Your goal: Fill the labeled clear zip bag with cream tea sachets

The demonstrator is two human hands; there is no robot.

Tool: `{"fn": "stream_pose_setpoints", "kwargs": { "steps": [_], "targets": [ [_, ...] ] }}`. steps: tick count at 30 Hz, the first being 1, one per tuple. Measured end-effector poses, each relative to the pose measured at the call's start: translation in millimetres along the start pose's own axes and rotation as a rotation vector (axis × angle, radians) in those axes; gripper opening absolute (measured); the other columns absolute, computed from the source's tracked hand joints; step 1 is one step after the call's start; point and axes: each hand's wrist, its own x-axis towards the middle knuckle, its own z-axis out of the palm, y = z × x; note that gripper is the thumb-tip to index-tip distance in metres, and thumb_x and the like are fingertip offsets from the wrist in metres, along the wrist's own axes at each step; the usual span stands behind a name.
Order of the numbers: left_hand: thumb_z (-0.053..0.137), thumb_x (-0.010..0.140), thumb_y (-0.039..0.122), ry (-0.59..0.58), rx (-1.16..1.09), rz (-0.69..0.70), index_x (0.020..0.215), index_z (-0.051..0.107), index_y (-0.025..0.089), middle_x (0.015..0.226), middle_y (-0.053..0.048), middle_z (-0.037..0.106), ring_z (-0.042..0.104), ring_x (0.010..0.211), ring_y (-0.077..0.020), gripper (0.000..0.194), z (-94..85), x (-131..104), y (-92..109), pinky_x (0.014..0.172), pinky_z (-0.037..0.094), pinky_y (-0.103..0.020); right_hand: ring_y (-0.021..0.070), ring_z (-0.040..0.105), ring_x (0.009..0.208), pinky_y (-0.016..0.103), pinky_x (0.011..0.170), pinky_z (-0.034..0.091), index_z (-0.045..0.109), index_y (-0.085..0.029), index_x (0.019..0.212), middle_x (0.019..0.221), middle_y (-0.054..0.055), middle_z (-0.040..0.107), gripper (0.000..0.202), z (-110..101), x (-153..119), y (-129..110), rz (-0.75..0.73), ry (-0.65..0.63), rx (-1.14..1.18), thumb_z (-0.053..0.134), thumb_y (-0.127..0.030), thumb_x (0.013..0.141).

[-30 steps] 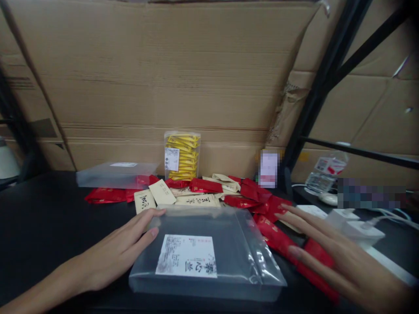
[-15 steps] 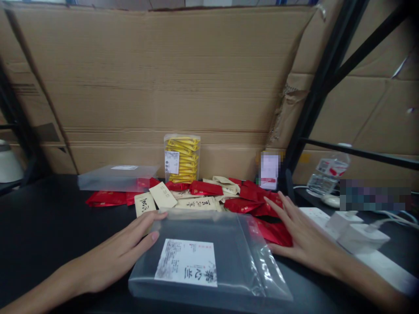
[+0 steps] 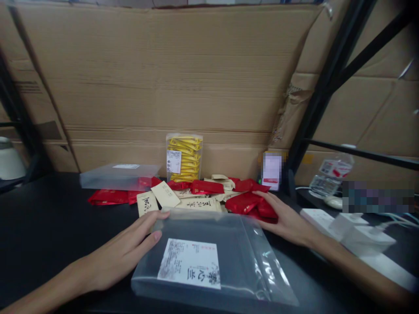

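— On the near side of the black tabletop (image 3: 42,226), what do you have under your hands?

— Your left hand (image 3: 122,255) lies flat and open on the far-left corner of the frosted clear plastic flat box with a white printed label (image 3: 209,257); fingers spread, pressing on it, not clasping. The box sits right in front of you, its long axis running left to right.

— And the other hand?

— Your right hand (image 3: 286,220) is just right of and beyond the box's far-right corner. Its fingers curl loosely around a bunch of glossy red foil sachets (image 3: 252,203), thumb above, touching them; whether the grip is fully closed you cannot tell from this angle.

— Which way do the sachets lie from the box?

— Far and to the right, touching its far edge, so your right hand is the nearer one. The sachets' long axes point mostly left-right.

— What else is there?

— Cream paper sachets with black calligraphy (image 3: 165,195) are scattered beyond the box, a clear tub of yellow sticks (image 3: 183,157) stands against the cardboard wall (image 3: 170,69), a second frosted flat box (image 3: 119,175) lies far left, and a white power strip (image 3: 356,235) runs at right.
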Motion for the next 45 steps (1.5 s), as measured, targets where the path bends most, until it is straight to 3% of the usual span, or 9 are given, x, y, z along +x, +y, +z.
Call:
{"fn": "stream_pose_setpoints", "kwargs": {
  "steps": [7, 16, 22, 29, 32, 36, 39, 41, 45],
  "targets": [
    [0.044, 0.109, 0.045, 0.045, 0.057, 0.092, 0.157, 0.04, 0.035, 0.163, -0.005, 0.044, 0.044, 0.149, -0.0309, 0.049, 5.1, 3.0, -1.5, 0.121, 0.041, -0.049, 0.0343, 0.053, 0.141, 0.053, 0.12, 0.041, 0.038, -0.027, 0.156, 0.159, 0.013, 0.048, 0.083, 25.8, 39.1, -33.2, -0.128, -0.018, 0.273, 0.077, -0.05, 0.086],
    [0.04, 0.108, 0.038, 0.092, 0.238, 0.333, 0.137, 0.048, 0.021, 0.158, -0.017, 0.04, 0.041, 0.146, -0.0343, 0.035, 8.3, 28.7, 0.6, 0.117, 0.041, -0.053, 0.0385, 0.04, 0.15, 0.057, 0.121, 0.037, 0.04, -0.03, 0.158, 0.158, 0.015, 0.044, 0.092, 53.4, 85.1, -49.6, -0.222, -0.029, 0.251, 0.084, -0.046, 0.078],
    [0.032, 0.105, 0.057, 0.091, 0.181, 0.512, 0.136, 0.048, 0.018, 0.13, -0.018, 0.058, 0.057, 0.118, -0.0355, 0.052, 11.2, 58.9, -6.6, 0.102, 0.048, -0.055, 0.0468, 0.035, 0.151, 0.065, 0.12, 0.034, 0.026, -0.037, 0.166, 0.168, 0.013, 0.033, 0.115, 19.5, 78.5, -59.5, -0.192, -0.16, 0.237, 0.09, -0.046, 0.07],
    [0.025, 0.104, 0.069, 0.102, 0.146, 0.512, 0.149, 0.048, 0.024, 0.128, -0.015, 0.056, 0.054, 0.115, -0.0338, 0.068, 10.5, 60.7, -6.4, 0.099, 0.047, -0.052, 0.0353, 0.046, 0.147, 0.052, 0.122, 0.039, 0.011, -0.032, 0.168, 0.165, 0.014, 0.039, 0.134, -23.0, 73.1, -43.8, -0.125, -0.383, 0.549, 0.095, -0.041, 0.064],
    [0.025, 0.103, 0.071, 0.117, 0.141, 0.492, 0.141, 0.055, 0.021, 0.121, -0.015, 0.057, 0.055, 0.109, -0.0334, 0.07, 9.2, 58.4, -4.5, 0.096, 0.047, -0.052, 0.033, 0.051, 0.143, 0.052, 0.123, 0.038, 0.02, -0.029, 0.167, 0.154, 0.015, 0.054, 0.123, -28.5, 74.6, -27.7, -0.083, -0.379, 0.567, 0.093, -0.04, 0.068],
    [0.026, 0.103, 0.07, 0.109, 0.128, 0.479, 0.137, 0.057, 0.02, 0.118, -0.015, 0.057, 0.055, 0.107, -0.0325, 0.068, 7.3, 59.3, -3.1, 0.096, 0.047, -0.051, 0.0306, 0.068, 0.121, 0.05, 0.107, 0.054, 0.041, -0.023, 0.16, 0.127, 0.013, 0.073, 0.084, -35.7, 76.3, -19.0, -0.113, -0.321, 0.52, 0.076, -0.043, 0.086],
    [0.028, 0.103, 0.07, 0.099, 0.107, 0.496, 0.136, 0.058, 0.021, 0.118, -0.014, 0.058, 0.055, 0.108, -0.032, 0.066, 5.6, 61.3, -3.8, 0.097, 0.046, -0.049, 0.0287, 0.074, 0.098, 0.044, 0.087, 0.06, 0.069, -0.023, 0.133, 0.112, 0.01, 0.078, 0.043, -33.6, 75.2, -29.9, -0.132, -0.049, 0.315, 0.058, -0.046, 0.097],
    [0.031, 0.104, 0.068, 0.1, 0.094, 0.509, 0.137, 0.057, 0.022, 0.12, -0.014, 0.058, 0.055, 0.111, -0.0321, 0.063, 4.5, 62.2, -4.7, 0.099, 0.045, -0.049, 0.0276, 0.073, 0.089, 0.041, 0.078, 0.059, 0.073, -0.023, 0.121, 0.109, 0.009, 0.078, 0.036, -26.9, 72.8, -43.7, -0.154, 0.11, 0.186, 0.054, -0.045, 0.1],
    [0.035, 0.104, 0.066, 0.111, 0.086, 0.515, 0.139, 0.056, 0.023, 0.123, -0.014, 0.059, 0.054, 0.113, -0.0326, 0.059, 2.6, 62.5, -5.7, 0.101, 0.044, -0.049, 0.0236, 0.069, 0.077, 0.037, 0.07, 0.053, 0.068, -0.023, 0.126, 0.093, 0.006, 0.077, 0.037, -9.9, 65.8, -71.2, -0.219, 0.045, 0.148, 0.052, -0.048, 0.102]
  ]
}}
